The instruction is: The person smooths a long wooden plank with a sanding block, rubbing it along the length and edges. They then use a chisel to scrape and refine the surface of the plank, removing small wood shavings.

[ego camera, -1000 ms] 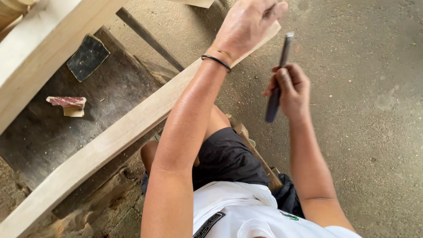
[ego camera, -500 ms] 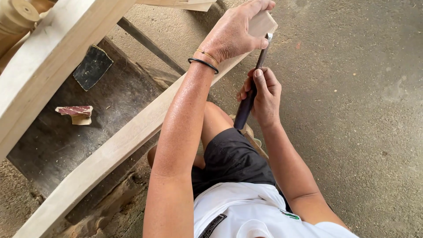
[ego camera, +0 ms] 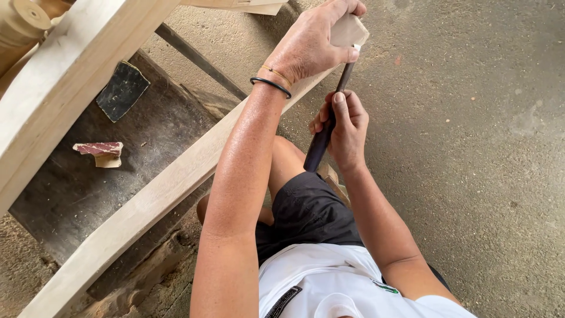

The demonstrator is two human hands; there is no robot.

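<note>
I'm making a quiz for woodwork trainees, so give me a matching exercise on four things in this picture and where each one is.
Things:
1. left hand
2. right hand
3. black sandpaper
4. red sandpaper scrap

Places:
A. lying flat on the dark board, nearer the pale beam's far end
B. gripping the end of the pale wooden rail
C. folded on the dark board, nearer the person
D. wrapped round the dark tool handle

Pairs: 1-B, 2-D, 3-A, 4-C
</note>
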